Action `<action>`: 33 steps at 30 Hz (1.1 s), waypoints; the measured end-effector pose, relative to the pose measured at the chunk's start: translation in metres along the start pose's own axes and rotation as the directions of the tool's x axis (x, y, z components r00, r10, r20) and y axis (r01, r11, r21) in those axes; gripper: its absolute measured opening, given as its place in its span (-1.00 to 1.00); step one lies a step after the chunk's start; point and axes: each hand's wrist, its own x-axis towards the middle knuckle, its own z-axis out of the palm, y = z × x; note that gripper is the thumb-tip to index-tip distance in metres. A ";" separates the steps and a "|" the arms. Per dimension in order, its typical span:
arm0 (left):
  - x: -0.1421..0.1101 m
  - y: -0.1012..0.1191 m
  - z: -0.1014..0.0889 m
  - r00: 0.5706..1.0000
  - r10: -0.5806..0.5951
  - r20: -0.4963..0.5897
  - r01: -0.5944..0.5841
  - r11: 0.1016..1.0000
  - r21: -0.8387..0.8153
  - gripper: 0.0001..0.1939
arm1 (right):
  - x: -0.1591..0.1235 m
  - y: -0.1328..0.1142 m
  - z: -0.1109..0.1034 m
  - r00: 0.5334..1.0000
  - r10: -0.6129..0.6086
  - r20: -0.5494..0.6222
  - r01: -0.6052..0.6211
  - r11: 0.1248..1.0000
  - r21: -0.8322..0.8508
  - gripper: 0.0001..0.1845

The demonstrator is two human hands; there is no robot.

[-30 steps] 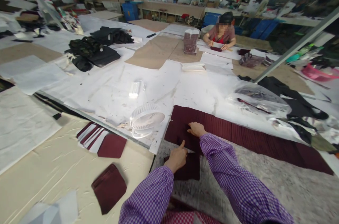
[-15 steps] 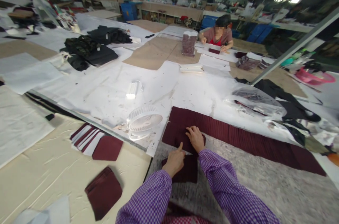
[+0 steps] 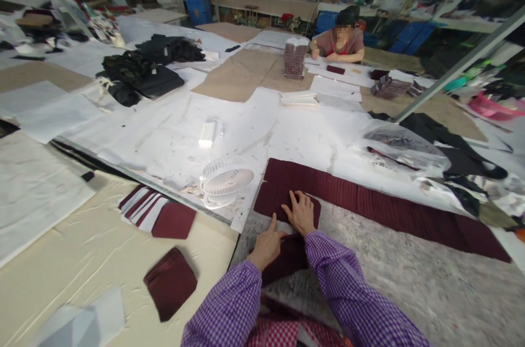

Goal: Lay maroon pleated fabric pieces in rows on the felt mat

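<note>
Maroon fabric piece [image 3: 301, 210], a small rounded cut of matte cloth, lies flat under the right hand [image 3: 302, 214], whose fingers are spread and pressing on it, nothing gripped. Just near and left, the left hand [image 3: 268, 246] rests loosely curled with the forefinger pointing far, touching a second dark maroon piece [image 3: 287, 259]; I cannot tell whether it pinches that cloth. Both pieces sit at the left end of a long pleated maroon strip [image 3: 381, 207] whose long axis runs rightward across the grey felt surface [image 3: 410, 287]. Farther left stand a white fan [image 3: 225, 181] and maroon stacks [image 3: 170, 281] on cream paper.
</note>
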 end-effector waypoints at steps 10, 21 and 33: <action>-0.007 0.003 0.003 0.999 -0.004 -0.032 0.005 0.999 0.036 -0.64 | -0.004 -0.005 0.005 0.999 -0.024 -0.029 0.023 1.000 -0.013 -0.57; -0.009 0.005 0.004 0.998 0.006 -0.068 -0.001 0.997 0.082 -0.59 | -0.008 -0.005 0.001 0.996 -0.087 0.005 0.087 0.996 -0.005 -0.51; -0.009 0.010 0.003 0.991 0.053 -0.121 -0.038 0.992 0.121 -0.68 | -0.013 0.004 0.012 0.996 -0.085 -0.008 0.085 0.995 0.042 -0.38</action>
